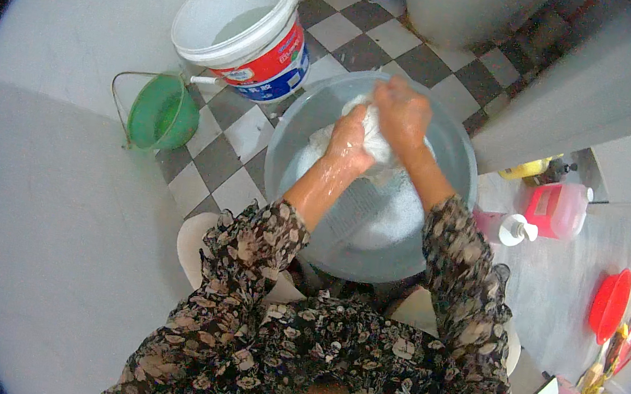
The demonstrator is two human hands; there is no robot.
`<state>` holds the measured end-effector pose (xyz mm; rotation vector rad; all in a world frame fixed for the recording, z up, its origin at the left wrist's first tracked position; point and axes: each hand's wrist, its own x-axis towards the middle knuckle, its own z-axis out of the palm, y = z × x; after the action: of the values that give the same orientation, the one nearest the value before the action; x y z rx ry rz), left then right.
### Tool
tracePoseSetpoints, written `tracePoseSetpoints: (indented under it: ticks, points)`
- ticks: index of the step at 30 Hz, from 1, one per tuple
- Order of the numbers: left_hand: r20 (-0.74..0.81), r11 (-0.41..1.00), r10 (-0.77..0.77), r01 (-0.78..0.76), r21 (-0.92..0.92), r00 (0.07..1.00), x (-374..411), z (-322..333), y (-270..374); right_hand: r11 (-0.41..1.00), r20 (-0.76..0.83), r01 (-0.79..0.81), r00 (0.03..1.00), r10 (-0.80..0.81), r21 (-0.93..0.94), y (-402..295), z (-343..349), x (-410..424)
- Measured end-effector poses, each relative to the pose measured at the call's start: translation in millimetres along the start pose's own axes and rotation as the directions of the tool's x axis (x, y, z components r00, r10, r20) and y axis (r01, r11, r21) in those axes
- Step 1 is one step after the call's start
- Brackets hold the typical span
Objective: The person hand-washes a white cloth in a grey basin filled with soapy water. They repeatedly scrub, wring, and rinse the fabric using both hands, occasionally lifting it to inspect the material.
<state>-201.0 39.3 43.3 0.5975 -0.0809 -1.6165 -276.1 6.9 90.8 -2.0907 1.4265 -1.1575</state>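
Note:
A wet white cloth (376,136) is bunched between my two hands, above a round grey plastic basin (282,151). My left hand (351,141) grips its near-left side, with the thumb pointing up. On the other side my right hand (401,112) is closed over the cloth in a fist, slightly blurred. Part of the cloth spreads to the left behind my left wrist. Sudsy water (386,224) lies in the basin, and a ridged washboard surface (353,205) shows below my hands. Suds cling to my left forearm.
A white paint bucket (261,64) holding some liquid and a small green bucket (164,112) stand at the left on checkered tiles (243,133). To the right are a pump bottle (505,228), a pink jug (559,210), a yellow bottle (525,167) and a red plastic basin (610,306).

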Motion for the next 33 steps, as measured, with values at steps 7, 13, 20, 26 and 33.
tracePoseSetpoints:
  ticks: [7,13,20,26,33]
  points:
    - [0.229,0.929,0.144,-0.211,0.303,0.963,-19,4,27,0.974,0.063,0.209,0.975,-0.215,0.085,2,28,-31]
    - [-0.246,0.988,-0.064,0.096,0.119,0.967,-14,7,-17,0.984,0.032,-0.103,0.994,0.109,-0.145,22,0,-6]
    - [-0.014,0.998,-0.063,0.062,-0.029,0.998,-20,-2,-5,0.985,0.095,0.173,0.98,-0.173,0.012,-3,17,-33]
    - [0.03,0.796,0.175,-0.16,0.584,0.984,-42,-1,2,0.999,0.018,0.022,1.0,-0.023,0.038,-5,12,-29]
    - [0.102,0.933,0.028,-0.063,0.355,0.994,-34,1,30,0.987,0.116,0.095,0.99,-0.08,-0.129,0,11,-10]
